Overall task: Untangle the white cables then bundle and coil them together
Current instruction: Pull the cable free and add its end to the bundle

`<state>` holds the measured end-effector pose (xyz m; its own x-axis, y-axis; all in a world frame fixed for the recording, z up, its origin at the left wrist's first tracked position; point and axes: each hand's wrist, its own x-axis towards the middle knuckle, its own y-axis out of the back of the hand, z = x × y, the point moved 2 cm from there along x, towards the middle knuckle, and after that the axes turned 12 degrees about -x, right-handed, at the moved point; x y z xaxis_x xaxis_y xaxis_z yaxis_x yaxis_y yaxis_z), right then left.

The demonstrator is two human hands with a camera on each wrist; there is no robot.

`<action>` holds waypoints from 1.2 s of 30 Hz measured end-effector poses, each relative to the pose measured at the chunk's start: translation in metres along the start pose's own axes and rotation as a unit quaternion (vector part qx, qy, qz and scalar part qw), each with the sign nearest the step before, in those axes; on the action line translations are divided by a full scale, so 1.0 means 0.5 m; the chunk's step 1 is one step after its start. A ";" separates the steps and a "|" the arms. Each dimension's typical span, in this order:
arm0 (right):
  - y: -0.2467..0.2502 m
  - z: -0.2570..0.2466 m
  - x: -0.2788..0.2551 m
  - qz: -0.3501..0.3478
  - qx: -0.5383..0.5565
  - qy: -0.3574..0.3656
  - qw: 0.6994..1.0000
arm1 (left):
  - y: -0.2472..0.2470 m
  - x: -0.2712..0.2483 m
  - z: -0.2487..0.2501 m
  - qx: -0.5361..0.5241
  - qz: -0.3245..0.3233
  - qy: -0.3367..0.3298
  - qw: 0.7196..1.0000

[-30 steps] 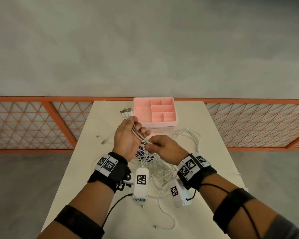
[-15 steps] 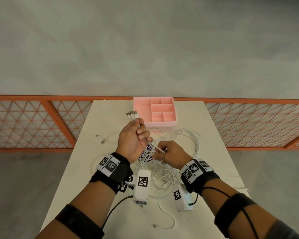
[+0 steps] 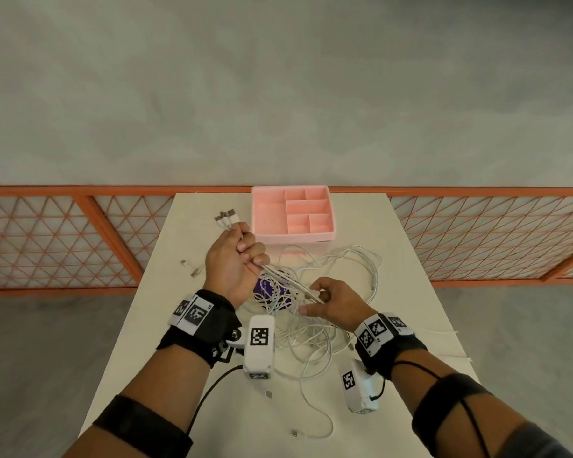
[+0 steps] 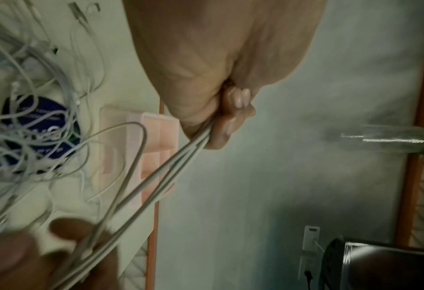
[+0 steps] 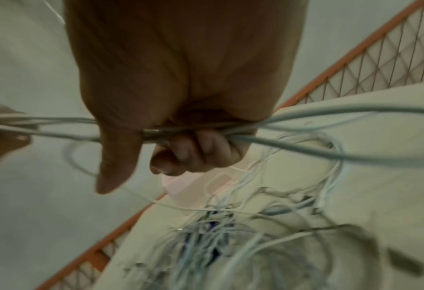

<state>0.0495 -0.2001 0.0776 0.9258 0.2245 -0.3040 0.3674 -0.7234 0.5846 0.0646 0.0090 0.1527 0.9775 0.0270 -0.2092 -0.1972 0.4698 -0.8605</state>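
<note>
At 12 o'clock on the white table (image 3: 186,325) stands a pink organizer tray (image 3: 268,233); the tangled white cables (image 3: 315,328) lie at table centre, over a purple disc (image 3: 265,287). The left hand (image 3: 229,269) is raised at 11 o'clock of the tangle, its fingers clenched around several cable strands, with the USB plugs (image 3: 226,218) protruding together above the fist; this grip appears to keep the plug ends aligned as an anchor for bundling. From the fist the strands run taut toward 4 o'clock into the right hand (image 3: 331,302), whose curled fingers enclose the same strands, probably so the lengths can be drawn straight and freed from the heap. Most cable remains knotted on the table, so untangling appears far from complete. 2 loose connectors (image 3: 191,269) lie at 9 o'clock of the left hand.
</note>
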 end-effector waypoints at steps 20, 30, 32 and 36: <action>0.022 -0.016 -0.024 -0.025 0.039 0.049 0.998 | 0.027 -0.012 -0.054 0.024 -0.009 0.049 0.998; 0.012 -0.022 -0.029 -0.095 0.037 0.051 0.993 | 0.012 -0.013 -0.054 0.044 0.035 0.014 0.998; 0.012 -0.023 -0.028 -0.082 0.046 0.053 0.994 | 0.006 -0.010 -0.050 0.049 0.035 -0.003 0.998; 0.017 -0.025 -0.024 -0.032 0.099 0.037 0.994 | 0.005 -0.002 -0.043 0.051 0.038 -0.022 0.998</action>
<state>0.0426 -0.2008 0.0958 0.9082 0.3163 -0.2741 0.4073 -0.8187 0.4047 0.0613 -0.0091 0.1407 0.9626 0.1048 -0.2499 -0.2653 0.5516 -0.7908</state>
